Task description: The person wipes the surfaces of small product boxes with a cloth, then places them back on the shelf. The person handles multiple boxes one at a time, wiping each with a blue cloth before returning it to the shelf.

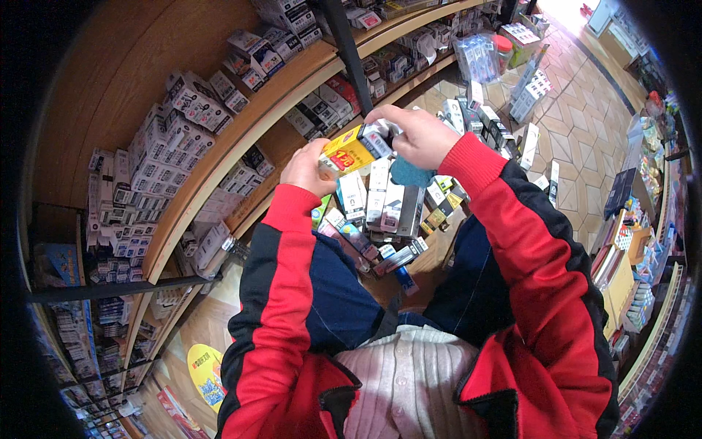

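My left hand (305, 171) grips the near end of a small yellow carton (351, 151) with red printing and a dark and white end. Fingers of my right hand (419, 134) curl over the carton's far end. A teal cloth (412, 173) hangs bunched under my right palm, and those lower fingers are hidden. Below both hands, between my knees, many slim white pen boxes (378, 192) stand upright, packed close together. A dark box (400, 258) and other printed boxes lie tilted at the near side of this group.
Wooden shelves (241, 131) with stacked small boxes (181, 126) rise on the left, crossed by a black metal post (351, 60). More boxes (496, 129) sit on the tiled floor (576, 131) ahead, near a red-lidded jar (502, 49). Another stocked shelf (658, 307) runs along the right.
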The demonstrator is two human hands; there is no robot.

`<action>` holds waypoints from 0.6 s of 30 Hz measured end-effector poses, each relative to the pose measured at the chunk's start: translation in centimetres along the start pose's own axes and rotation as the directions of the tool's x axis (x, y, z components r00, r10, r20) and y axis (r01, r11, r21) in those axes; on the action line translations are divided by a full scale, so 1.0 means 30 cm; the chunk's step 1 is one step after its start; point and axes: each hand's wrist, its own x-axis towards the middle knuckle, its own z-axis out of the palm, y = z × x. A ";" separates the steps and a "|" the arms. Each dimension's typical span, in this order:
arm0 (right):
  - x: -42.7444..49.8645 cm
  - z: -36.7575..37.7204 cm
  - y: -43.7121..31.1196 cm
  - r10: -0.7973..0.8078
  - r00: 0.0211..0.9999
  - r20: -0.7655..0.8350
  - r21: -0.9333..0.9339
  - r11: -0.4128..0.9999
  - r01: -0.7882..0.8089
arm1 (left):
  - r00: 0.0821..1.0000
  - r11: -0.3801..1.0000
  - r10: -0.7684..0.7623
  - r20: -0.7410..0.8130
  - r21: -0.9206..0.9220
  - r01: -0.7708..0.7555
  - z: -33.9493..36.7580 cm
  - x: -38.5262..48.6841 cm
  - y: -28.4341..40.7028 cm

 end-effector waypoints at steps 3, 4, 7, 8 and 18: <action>-0.006 -0.032 -0.003 -0.078 0.989 -0.123 0.294 0.949 0.112 | 0.999 0.989 0.001 0.053 -0.145 0.006 -0.026 0.009 -0.036; -0.017 -0.038 -0.008 -0.059 0.992 -0.111 0.394 0.914 0.098 | 0.999 0.984 0.042 0.011 -0.174 -0.040 -0.025 0.010 -0.041; -0.019 -0.036 -0.022 -0.103 0.987 -0.126 0.523 0.838 0.154 | 0.993 0.939 0.049 0.109 -0.344 -0.009 -0.025 0.020 -0.049; -0.017 -0.034 -0.021 -0.062 0.992 -0.111 0.626 0.771 0.118 | 0.991 0.925 0.021 0.135 -0.378 0.032 -0.025 0.023 -0.047; 0.039 0.047 0.031 0.133 0.982 -0.131 0.741 0.672 0.008 | 0.982 0.858 0.024 0.190 -0.508 0.077 -0.012 0.026 0.000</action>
